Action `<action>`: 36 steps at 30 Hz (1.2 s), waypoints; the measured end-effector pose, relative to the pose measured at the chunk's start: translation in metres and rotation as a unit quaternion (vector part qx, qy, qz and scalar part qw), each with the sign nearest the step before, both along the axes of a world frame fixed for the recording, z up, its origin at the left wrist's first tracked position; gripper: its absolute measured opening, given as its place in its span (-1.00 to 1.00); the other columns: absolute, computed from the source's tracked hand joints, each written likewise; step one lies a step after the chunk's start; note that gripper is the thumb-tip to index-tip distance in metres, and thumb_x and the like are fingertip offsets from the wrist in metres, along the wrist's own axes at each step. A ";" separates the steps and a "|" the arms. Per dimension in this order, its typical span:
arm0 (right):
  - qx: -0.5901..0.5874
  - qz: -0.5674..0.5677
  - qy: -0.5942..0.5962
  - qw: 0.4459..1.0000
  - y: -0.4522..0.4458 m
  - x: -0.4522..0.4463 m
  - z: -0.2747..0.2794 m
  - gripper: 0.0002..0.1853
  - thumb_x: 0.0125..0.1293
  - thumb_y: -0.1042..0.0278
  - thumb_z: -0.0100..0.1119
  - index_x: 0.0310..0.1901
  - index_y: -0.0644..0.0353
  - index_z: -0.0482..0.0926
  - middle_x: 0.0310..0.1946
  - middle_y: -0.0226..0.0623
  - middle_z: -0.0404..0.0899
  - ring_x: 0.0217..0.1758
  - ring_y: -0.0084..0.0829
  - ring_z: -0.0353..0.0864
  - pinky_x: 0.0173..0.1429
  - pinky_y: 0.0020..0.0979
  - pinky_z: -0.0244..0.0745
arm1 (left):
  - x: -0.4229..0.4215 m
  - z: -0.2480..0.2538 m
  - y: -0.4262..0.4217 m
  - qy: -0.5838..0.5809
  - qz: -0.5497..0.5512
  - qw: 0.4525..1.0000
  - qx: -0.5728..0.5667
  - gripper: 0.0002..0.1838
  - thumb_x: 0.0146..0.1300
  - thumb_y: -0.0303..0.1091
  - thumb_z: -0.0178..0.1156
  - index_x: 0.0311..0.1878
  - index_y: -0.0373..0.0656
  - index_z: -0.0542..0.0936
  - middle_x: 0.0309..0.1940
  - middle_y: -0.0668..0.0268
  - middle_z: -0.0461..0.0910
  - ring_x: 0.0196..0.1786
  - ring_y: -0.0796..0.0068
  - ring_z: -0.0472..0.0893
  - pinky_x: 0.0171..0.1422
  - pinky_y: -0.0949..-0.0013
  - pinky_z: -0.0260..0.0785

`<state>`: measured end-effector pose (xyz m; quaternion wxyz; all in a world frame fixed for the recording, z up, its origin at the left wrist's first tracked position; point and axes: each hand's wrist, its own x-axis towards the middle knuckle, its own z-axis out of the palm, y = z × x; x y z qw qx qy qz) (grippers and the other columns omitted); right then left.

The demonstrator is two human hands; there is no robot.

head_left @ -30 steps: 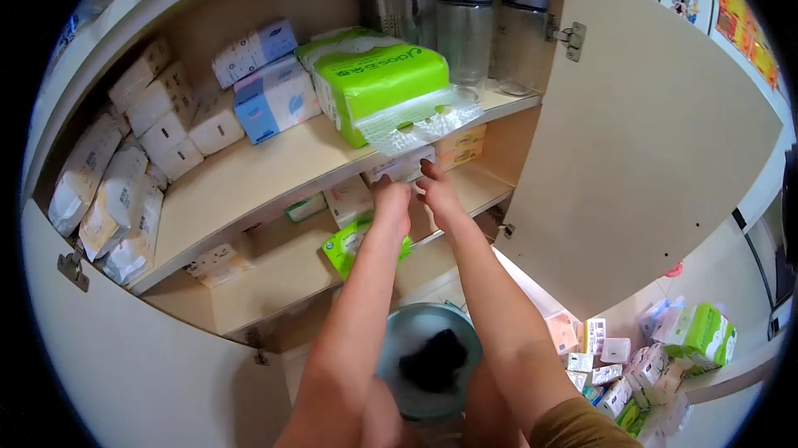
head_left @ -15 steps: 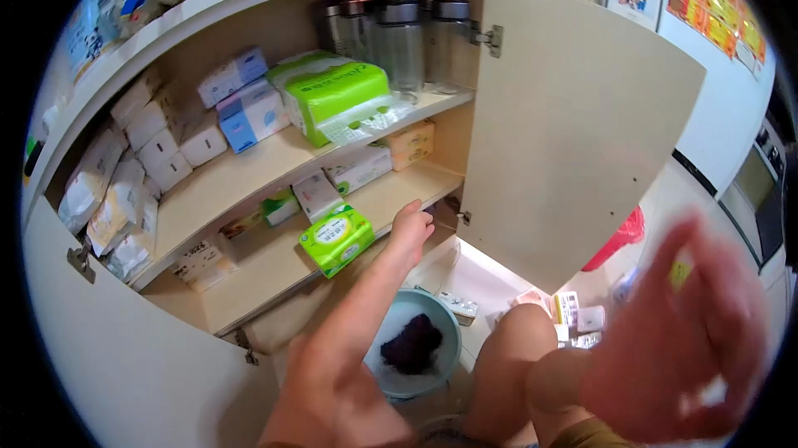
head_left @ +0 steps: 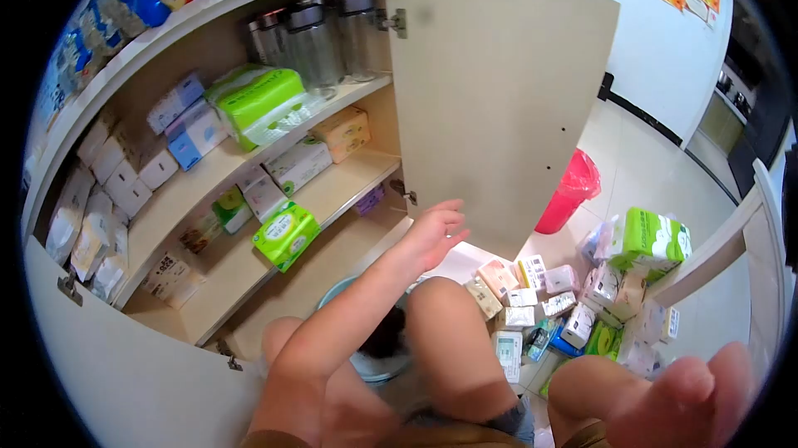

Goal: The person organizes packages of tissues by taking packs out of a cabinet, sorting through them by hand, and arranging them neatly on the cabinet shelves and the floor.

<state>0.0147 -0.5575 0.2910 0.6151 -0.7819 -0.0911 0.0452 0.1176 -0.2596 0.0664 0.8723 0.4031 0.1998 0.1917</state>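
My left hand (head_left: 436,236) reaches past the basin with its fingers apart and nothing in it. Beyond it is the lower edge of the open cabinet door (head_left: 499,107). The light-blue basin (head_left: 378,379) on the floor, partly behind my left forearm, contains a dark wet cloth (head_left: 385,333). A green tissue pack (head_left: 286,234) juts over the lower shelf's front edge, left of that hand. At the bottom right, close to the camera, my right hand (head_left: 690,398) is blurred, and what its fingers do is unclear. Several tissue packs (head_left: 579,326) lie on the floor near it.
Inside the cabinet, the upper shelf (head_left: 191,186) bears tissue packs, a large green pack (head_left: 258,103) and glass jars (head_left: 314,49). A pink bin (head_left: 569,190) stands behind the door. A white chair (head_left: 723,236) is at the right. Bagged goods (head_left: 125,3) sit on the cabinet top.
The view has swung right, bringing the floor packs and the chair into sight. My right hand has dropped lower in view. The fingers of my left hand are more spread.
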 end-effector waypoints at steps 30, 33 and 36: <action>-0.408 0.177 -0.040 0.895 -0.007 0.141 -0.517 -0.44 -0.18 0.16 0.27 -0.15 0.27 0.30 -0.13 -0.05 0.31 -0.10 -0.09 0.36 -0.15 -0.21 0.33 | 0.050 -0.072 -0.098 0.215 -0.269 0.938 0.030 -0.71 0.11 -0.45 -0.03 -0.07 -0.29 0.34 -0.23 0.27 0.41 -0.19 0.54 0.44 -0.18 0.55 0.29; -0.466 0.155 0.070 0.868 0.004 0.126 -0.507 -0.21 -0.25 0.19 0.31 0.03 0.16 0.08 0.09 -0.04 -0.01 0.03 0.04 0.21 -0.04 -0.09 0.27 | 0.050 -0.075 -0.097 0.240 -0.260 0.935 0.026 -0.71 0.10 -0.45 -0.02 -0.07 -0.27 0.35 -0.22 0.28 0.42 -0.19 0.57 0.43 -0.19 0.56 0.29; -0.485 0.153 0.065 0.859 0.007 0.123 -0.507 -0.14 -0.28 0.22 0.32 0.08 0.09 -0.01 0.12 -0.07 -0.09 0.02 0.09 0.19 -0.03 -0.05 0.25 | 0.049 -0.076 -0.097 0.241 -0.260 0.934 0.044 -0.71 0.11 -0.44 -0.03 -0.07 -0.25 0.35 -0.22 0.31 0.43 -0.18 0.58 0.43 -0.18 0.55 0.28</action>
